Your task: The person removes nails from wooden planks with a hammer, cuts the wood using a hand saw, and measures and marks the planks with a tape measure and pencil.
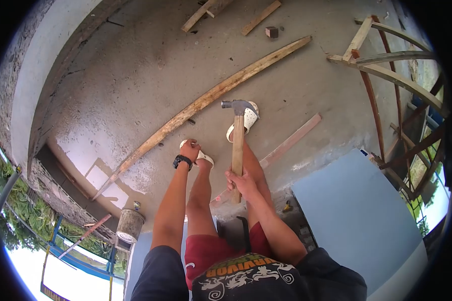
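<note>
A hammer [238, 145] with a wooden handle and a dark metal head stands nearly vertical in the view, its head in front of a white shoe [251, 114]. My right hand [242, 183] is closed around the lower part of the handle. To the left, my left hand [190, 150] has its fingers curled together, near the other white shoe [205, 159]; anything between those fingers is too small to make out. A black watch [183, 161] is on my left wrist. Beyond my feet, a long wooden board [206, 98] lies diagonally on the concrete floor [135, 80].
A reddish wood strip [292, 140] lies right of my legs. A wooden frame [386, 65] stands at the upper right, a light blue panel [356, 200] at the lower right. A bucket [130, 226] is at the lower left. Short wood pieces [261, 18] and a small block [271, 32] lie far ahead.
</note>
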A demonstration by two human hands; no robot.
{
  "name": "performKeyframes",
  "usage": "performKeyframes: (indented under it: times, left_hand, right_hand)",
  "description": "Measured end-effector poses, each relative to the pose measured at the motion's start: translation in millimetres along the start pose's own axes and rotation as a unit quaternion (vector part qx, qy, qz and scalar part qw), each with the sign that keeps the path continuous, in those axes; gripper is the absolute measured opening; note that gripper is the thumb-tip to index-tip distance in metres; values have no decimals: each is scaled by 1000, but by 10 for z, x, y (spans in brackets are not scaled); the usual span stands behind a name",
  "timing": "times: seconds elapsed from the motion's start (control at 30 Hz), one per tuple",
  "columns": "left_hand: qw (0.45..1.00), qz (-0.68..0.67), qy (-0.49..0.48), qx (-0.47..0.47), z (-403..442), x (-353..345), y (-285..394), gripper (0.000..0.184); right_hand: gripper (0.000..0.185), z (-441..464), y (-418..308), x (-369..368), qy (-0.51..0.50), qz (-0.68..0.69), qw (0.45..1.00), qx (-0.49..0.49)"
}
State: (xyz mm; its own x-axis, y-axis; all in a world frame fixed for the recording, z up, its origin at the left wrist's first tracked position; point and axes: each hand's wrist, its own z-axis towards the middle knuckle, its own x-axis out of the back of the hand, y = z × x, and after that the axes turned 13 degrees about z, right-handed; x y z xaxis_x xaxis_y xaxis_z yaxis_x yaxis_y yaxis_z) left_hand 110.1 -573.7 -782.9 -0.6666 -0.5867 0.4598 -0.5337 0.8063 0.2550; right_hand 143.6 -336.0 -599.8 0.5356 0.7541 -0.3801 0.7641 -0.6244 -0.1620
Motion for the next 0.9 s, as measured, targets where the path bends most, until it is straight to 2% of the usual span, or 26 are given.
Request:
performKeyframes:
  times: [0.23, 0.43, 0.5, 0.67, 0.73, 0.9]
  left_hand:
    - [998, 49, 14, -25, -662, 621, 525, 41]
    - [994, 97, 33, -45, -1249, 1107, 1105, 43]
    - [991, 112, 36, -57, -1348, 1259, 1231, 43]
    - [995, 77, 53, -30, -1115, 1606, 1280, 45]
    - [984, 147, 84, -50, -1025, 1869, 1491, 47]
    - [969, 221, 97, -61, -431, 2394, 1895, 47]
  right_hand:
    - [23, -776, -753, -232, -63, -10, 997, 52]
    - [22, -1509, -1498, -316, -40, -6, 989, 140]
    - [23, -1631, -1617, -165, -15, 21, 993, 113]
    - [23, -1754, -1845, 62, 1, 85, 988, 130]
    - [22, -1764, -1886, 70, 19, 112, 986, 125]
    - [18, -1593, -1934, -74, 54, 203, 969, 127]
